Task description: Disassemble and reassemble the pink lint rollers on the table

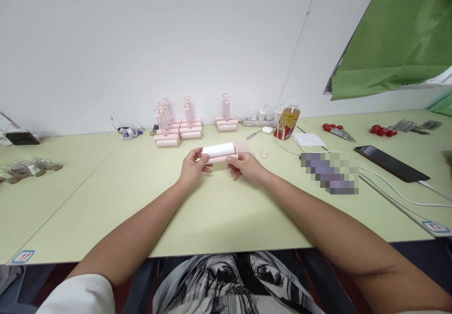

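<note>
Above the middle of the table, a lint roller [219,150] with a white roll in a pale pink housing lies level between my hands. My left hand [193,165] is closed on its left end, the thumb pressed on the front. On the right end, my right hand [245,165] grips the pink housing with its thumb in front. A flat pale pink piece [243,147] shows behind my right fingers, partly hidden. Just right of that hand lies a small pink part [264,154] on the table.
Along the wall stand several pink rollers [167,140] with upright handles. A power strip [251,122], a drink bottle [287,121] and a screwdriver-like tool [253,134] are at the back. Two phones [390,162] and white cables occupy the right. Bagged items [31,169] lie far left.
</note>
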`<state>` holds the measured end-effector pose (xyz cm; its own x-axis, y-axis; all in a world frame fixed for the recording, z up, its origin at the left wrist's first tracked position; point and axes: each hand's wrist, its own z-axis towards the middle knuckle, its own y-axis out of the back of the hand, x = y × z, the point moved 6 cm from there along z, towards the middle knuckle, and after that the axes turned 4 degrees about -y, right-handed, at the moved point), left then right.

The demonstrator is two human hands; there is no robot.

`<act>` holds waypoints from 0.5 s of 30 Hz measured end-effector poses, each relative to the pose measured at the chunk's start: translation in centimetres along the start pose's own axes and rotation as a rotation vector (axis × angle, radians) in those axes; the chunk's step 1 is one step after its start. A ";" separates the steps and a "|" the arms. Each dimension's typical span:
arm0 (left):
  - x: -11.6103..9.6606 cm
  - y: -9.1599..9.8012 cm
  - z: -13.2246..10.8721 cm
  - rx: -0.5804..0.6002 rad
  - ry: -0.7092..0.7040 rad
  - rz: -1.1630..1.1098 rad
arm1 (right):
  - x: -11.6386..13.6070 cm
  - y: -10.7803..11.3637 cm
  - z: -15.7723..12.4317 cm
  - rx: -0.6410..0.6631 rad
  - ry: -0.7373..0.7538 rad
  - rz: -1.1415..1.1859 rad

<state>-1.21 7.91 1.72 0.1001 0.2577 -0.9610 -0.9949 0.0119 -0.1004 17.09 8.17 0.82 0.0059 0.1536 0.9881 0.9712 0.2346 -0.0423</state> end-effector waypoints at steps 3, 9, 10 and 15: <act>0.1 -0.3 -0.1 0.055 -0.012 -0.016 | 0.2 0.0 0.0 0.031 0.018 0.135; -0.2 -0.8 -0.7 0.105 0.013 0.066 | 0.6 0.7 0.2 -0.010 0.093 0.218; -0.2 -0.7 -0.7 0.092 0.028 0.108 | 0.7 0.9 0.2 -0.026 0.119 0.213; 0.0 1.3 0.0 -0.095 0.094 0.263 | 1.3 1.0 0.0 -0.053 0.184 0.148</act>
<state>-2.48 7.97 1.57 -0.1562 0.1494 -0.9764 -0.9814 -0.1356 0.1362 18.07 8.63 2.08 0.1875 0.0037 0.9822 0.9677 0.1709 -0.1854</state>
